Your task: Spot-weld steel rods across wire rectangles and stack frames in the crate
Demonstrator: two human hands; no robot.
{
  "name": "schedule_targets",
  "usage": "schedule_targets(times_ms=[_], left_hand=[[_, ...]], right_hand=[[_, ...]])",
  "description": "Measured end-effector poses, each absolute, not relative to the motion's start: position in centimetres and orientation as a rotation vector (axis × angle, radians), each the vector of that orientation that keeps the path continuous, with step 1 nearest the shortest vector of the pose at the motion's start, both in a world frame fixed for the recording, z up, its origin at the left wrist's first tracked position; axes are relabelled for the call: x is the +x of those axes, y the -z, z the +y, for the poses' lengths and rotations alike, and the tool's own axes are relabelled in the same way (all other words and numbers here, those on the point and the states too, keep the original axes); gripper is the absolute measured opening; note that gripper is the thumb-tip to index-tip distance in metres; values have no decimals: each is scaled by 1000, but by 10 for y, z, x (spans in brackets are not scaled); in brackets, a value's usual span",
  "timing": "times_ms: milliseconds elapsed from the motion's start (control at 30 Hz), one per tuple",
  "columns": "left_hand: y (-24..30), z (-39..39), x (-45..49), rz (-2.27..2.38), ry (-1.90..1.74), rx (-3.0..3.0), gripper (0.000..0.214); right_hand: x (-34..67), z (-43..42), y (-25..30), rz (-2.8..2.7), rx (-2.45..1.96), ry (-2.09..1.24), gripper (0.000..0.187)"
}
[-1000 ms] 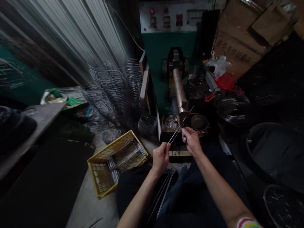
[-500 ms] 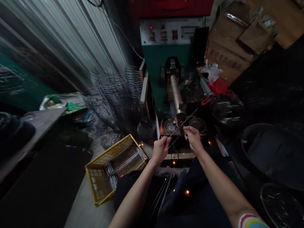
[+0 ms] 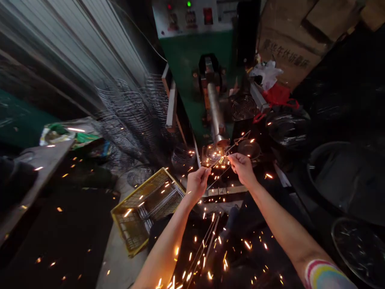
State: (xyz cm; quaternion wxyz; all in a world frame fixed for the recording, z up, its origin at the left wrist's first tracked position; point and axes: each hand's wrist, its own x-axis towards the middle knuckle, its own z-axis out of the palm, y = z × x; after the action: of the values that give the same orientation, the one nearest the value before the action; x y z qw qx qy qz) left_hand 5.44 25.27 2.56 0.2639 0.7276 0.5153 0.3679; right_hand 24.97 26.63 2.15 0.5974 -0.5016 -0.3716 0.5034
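Both hands hold thin metal wire rods under the head of a green spot welding machine (image 3: 192, 56). My left hand (image 3: 197, 182) pinches one wire rod (image 3: 214, 163) near its lower left end. Closed at the fingertips, my right hand (image 3: 242, 168) grips wire just right of the electrode arm (image 3: 216, 114). Bright sparks (image 3: 221, 160) burst from the point between the hands, partly hiding the wires there. More thin rods (image 3: 207, 241) lie across the lap below.
A yellow plastic crate (image 3: 147, 208) with metal rods stands on the floor at left. Stacked wire frames (image 3: 126, 116) lean by the corrugated wall. Cardboard boxes (image 3: 288, 56), a red bag (image 3: 279, 96) and dark round tubs (image 3: 339, 180) are on the right. Sparks fly over everything.
Sparks have burst out at the electrode and spread widely. A green light has come on on the machine's panel. The view has tilted down slightly; both hands keep hold of the wires.
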Motion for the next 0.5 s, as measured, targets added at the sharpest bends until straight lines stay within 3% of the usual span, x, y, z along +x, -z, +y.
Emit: schedule_targets(times_ms=[233, 500], left_hand=[[-35, 246, 53, 1339, -889, 2222, 35], [-22, 178, -46, 1126, -305, 2726, 17]], right_hand=[[286, 208, -1, -1354, -1510, -1082, 44], [362, 139, 21, -1797, -1937, -775, 34]])
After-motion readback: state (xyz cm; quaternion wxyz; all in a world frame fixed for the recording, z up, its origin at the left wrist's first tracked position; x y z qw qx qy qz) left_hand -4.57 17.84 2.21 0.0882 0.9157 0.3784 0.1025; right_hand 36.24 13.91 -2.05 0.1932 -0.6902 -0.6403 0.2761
